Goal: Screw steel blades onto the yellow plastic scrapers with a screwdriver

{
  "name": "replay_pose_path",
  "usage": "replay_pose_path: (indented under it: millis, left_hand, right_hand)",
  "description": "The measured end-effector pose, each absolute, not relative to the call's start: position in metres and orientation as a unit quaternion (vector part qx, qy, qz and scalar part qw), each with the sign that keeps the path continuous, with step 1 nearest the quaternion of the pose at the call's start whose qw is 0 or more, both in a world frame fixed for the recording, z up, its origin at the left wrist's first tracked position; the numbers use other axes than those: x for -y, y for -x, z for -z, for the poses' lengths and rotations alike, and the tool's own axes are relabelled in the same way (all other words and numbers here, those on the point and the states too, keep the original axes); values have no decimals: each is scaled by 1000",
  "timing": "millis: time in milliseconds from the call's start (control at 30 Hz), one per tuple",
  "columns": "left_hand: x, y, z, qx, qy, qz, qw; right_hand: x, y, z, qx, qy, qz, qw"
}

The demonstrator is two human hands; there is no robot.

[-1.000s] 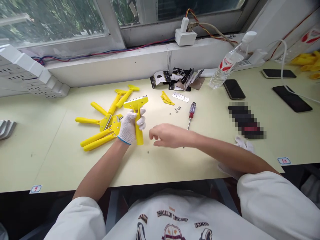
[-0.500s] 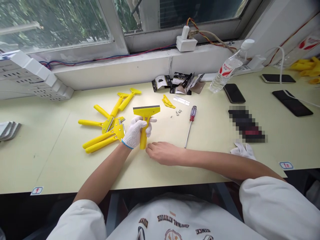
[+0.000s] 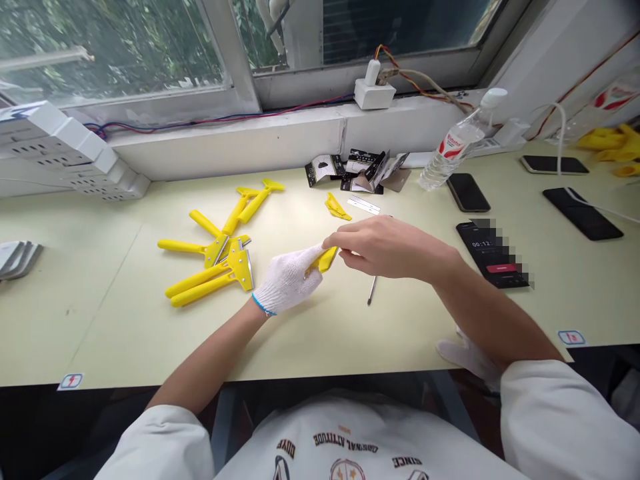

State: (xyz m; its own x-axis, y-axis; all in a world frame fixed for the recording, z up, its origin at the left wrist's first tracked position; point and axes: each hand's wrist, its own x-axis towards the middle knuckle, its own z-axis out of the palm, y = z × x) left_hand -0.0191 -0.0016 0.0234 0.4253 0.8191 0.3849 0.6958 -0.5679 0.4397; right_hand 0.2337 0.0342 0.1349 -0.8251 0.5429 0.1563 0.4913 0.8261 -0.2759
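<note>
My left hand (image 3: 290,280), in a white knit glove with a blue cuff, is closed around a yellow scraper (image 3: 327,259). Most of that scraper is hidden by the glove. My bare right hand (image 3: 393,245) is at its right end, fingers bent and pressed together by the left thumb; whatever they pinch is too small or hidden. Beneath the right hand a screwdriver (image 3: 371,292) shows only its shaft tip. Just beyond lie a yellow plastic piece (image 3: 337,207) and a flat white strip (image 3: 364,205). Several yellow scrapers (image 3: 205,283) with metal blades lie left of my hands.
Black-and-white packaging cards (image 3: 370,170) lie by the wall. A water bottle (image 3: 453,148) stands at the back right, near several phones (image 3: 469,192). Under my right forearm is a loose white glove (image 3: 467,353). White boxes (image 3: 65,150) are stacked at the far left.
The scraper in my left hand has turned from upright to tilted, its head now toward the right. My right hand has moved up and right from the table, covering the screws and most of the screwdriver.
</note>
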Motion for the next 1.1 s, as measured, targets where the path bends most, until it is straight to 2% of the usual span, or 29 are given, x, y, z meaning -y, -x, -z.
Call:
replay_pose_path:
  millis: [200,433,733,967,1033,1100]
  left_hand:
    - [1,19,-25,-488,-831,-257,77]
    - [1,16,-29,-527,-814,-225,99]
    - [2,13,-18,-563,-801,-196,66]
    - [3,16,-4,-550,-810,-200,26]
    - [3,17,-8,-538,-810,-226,54]
    - [4,19,-17,-529,-791,-281,124]
  right_hand:
    - [-37,-218,-120,965,244,-51,79]
    - [-39,-211,-107,968,244,9,63]
    - [-35,-201,-102,969,246,-5,25]
    - [-35,-199,-98,969,241,-50,33]
    - [-39,-204,-101,964,242,-90,62]
    - [-45,-213,-107,949,258,-138,121]
